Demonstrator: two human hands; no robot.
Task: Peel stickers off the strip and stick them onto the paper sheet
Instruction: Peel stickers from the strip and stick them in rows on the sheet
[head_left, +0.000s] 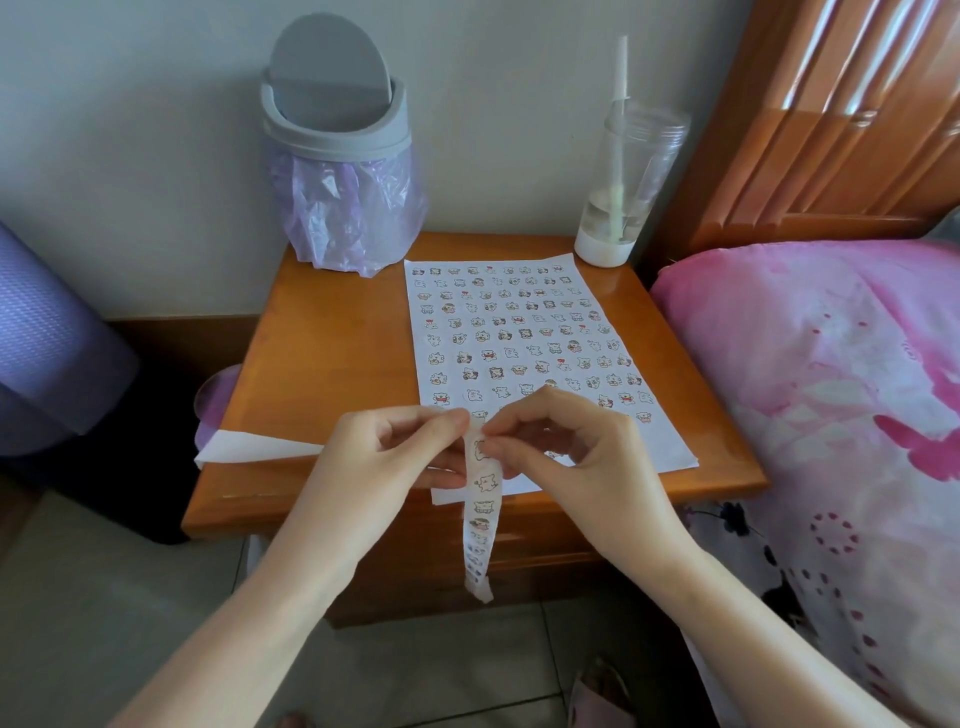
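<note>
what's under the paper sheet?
The paper sheet lies flat on the wooden nightstand. A white edge pokes out under its near side, maybe a second sheet. The left hand and right hand, pinching the strip, hide the rest.

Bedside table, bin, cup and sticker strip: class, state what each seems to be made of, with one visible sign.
Bedside table: varnished wood, by its orange-brown grain and glossy reflections.
Bin: matt grey plastic, probably, smooth and moulded; its liner is thin lilac film.
Cup: clear plastic or glass, see-through; which one is unclear.
Sticker strip: thin paper, hanging limp and curling.
</note>
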